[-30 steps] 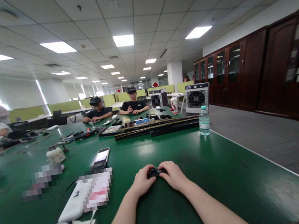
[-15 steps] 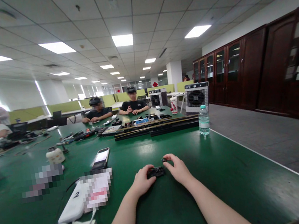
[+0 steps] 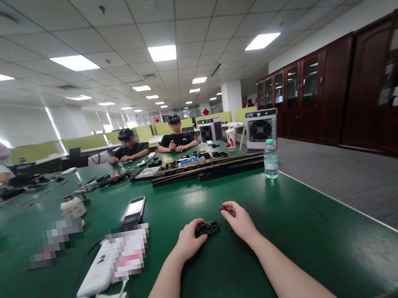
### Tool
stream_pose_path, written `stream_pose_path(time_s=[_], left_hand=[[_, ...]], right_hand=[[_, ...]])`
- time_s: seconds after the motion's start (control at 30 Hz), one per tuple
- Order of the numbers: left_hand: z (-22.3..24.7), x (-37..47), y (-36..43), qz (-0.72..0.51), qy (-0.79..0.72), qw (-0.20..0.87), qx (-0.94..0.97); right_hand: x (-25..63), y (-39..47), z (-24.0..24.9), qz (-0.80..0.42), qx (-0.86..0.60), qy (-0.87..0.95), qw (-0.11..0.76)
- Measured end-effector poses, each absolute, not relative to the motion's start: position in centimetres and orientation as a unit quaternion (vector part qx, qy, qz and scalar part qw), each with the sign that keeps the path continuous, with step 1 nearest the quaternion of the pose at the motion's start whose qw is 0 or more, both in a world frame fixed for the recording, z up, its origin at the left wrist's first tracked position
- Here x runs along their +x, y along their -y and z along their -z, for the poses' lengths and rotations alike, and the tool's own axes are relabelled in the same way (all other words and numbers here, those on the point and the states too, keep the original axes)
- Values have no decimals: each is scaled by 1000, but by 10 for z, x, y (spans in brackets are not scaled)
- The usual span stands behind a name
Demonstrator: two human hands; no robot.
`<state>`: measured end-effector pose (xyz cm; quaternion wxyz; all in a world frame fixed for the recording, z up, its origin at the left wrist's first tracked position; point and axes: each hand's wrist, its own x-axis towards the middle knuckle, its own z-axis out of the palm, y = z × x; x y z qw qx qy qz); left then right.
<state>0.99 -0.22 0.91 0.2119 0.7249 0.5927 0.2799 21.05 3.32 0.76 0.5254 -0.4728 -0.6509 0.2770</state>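
A small black part (image 3: 210, 228) lies on the green table (image 3: 220, 277) in front of me. My left hand (image 3: 190, 239) grips its left end between thumb and fingers. To the right of that part, slightly raised and apart from it, my right hand (image 3: 238, 218) pinches a small dark piece (image 3: 221, 207) at the fingertips. The details of both dark items are too small to make out.
Left of my arms are a phone (image 3: 135, 208), a white power bank (image 3: 96, 268), papers and a white cable. Long black rails (image 3: 210, 168) lie across the table beyond my hands, beside a water bottle (image 3: 270, 160). Two people sit at the far side.
My right hand has moved a little to the right, away from the black part, with the small dark piece in its fingers. My left hand has stayed on the black part.
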Motion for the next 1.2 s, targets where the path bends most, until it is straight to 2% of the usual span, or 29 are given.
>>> stream_pose_path(time_s=[0.57, 1.2], left_hand=[[-9, 10, 1, -271, -596, 210, 726], [-12, 11, 3, -281, -594, 220, 721]], right_hand=[[213, -43, 2, -303, -488, 580, 577], [214, -41, 0, -305, -507, 573, 566]])
